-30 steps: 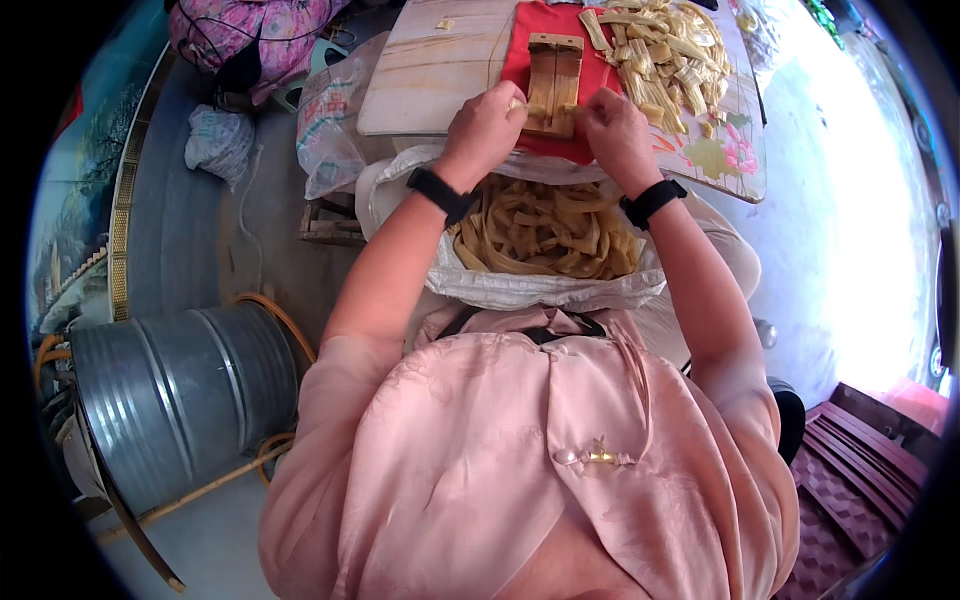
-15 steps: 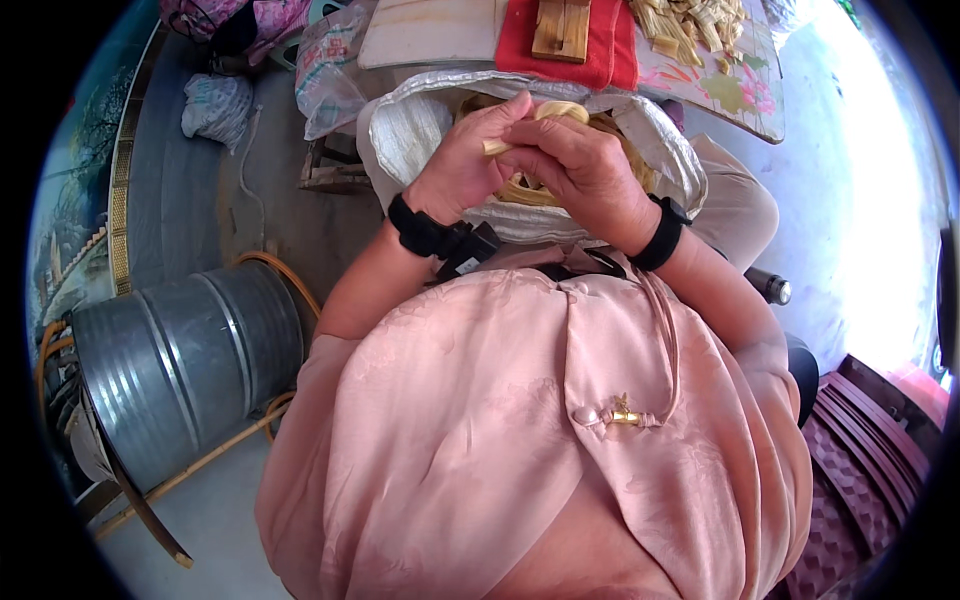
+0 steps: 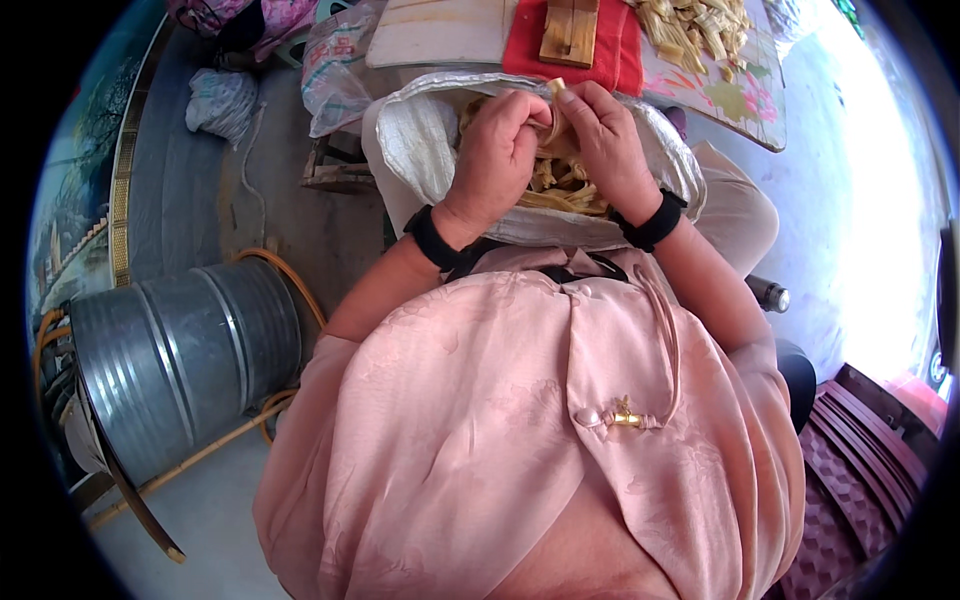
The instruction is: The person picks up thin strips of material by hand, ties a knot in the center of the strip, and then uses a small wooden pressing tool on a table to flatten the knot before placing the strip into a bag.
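My left hand and my right hand are raised over an open white woven sack. Between them is a pale yellow, flat fibrous strip, folded, with its short end poking up. The right thumb and fingers pinch that strip near its top. Curled fingers of the left hand close on its other side, though their tips are partly hidden. Loose yellowish strips lie inside the sack below both hands.
Beyond the sack, a table holds a red cloth with a wooden block on it and a pile of yellow folded strips. A metal drum lies at left, a plastic bag beyond it. Maroon stacked panels are at lower right.
My hands have moved apart and the left wrist has turned, its back now upward. The looped strip has become an upright folded piece between them.
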The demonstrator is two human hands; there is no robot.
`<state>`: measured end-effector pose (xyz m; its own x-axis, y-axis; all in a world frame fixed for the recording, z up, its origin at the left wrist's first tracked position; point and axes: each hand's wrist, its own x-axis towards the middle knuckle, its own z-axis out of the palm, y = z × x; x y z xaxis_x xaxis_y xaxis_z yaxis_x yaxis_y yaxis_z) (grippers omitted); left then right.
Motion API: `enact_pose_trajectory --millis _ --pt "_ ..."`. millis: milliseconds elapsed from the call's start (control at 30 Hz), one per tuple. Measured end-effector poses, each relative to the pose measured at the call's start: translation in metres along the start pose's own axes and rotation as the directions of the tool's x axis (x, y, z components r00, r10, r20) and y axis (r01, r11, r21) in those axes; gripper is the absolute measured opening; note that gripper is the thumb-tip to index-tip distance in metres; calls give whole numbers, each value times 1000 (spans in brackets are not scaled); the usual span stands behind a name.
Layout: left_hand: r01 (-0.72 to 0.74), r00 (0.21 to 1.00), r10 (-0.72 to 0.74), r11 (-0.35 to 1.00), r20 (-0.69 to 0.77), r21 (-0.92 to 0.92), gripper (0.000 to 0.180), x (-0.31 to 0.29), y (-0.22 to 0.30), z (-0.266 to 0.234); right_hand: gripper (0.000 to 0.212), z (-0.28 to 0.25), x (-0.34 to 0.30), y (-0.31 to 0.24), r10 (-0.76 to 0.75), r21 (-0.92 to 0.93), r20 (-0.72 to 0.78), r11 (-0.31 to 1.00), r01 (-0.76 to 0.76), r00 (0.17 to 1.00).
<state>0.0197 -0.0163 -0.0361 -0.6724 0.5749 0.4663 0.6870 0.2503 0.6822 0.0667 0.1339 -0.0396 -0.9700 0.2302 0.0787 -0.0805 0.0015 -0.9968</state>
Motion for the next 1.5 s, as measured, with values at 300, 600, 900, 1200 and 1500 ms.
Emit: enact_pose_trajectory --millis 300,600,900,1200,1500 --pt "28 996 -37 993 -81 -113 18 11 17 -10 28 -2 -18 -32 -85 -143 167 984 109 982" --pt "428 900 -334 562 279 -708 12 13 10 -14 25 -17 -7 -26 -178 -145 144 969 199 973" --pt "184 983 -170 850 74 -493 14 0 -6 -8 18 -13 -23 -29 323 513 423 684 -518 846" --pt "332 943 -284 837 172 -434 29 0 20 -6 9 -17 -11 -24 265 353 129 888 -294 955" --pt "493 856 -363 789 368 -368 24 6 22 -10 17 -22 -6 -22 307 345 106 881 -325 946"
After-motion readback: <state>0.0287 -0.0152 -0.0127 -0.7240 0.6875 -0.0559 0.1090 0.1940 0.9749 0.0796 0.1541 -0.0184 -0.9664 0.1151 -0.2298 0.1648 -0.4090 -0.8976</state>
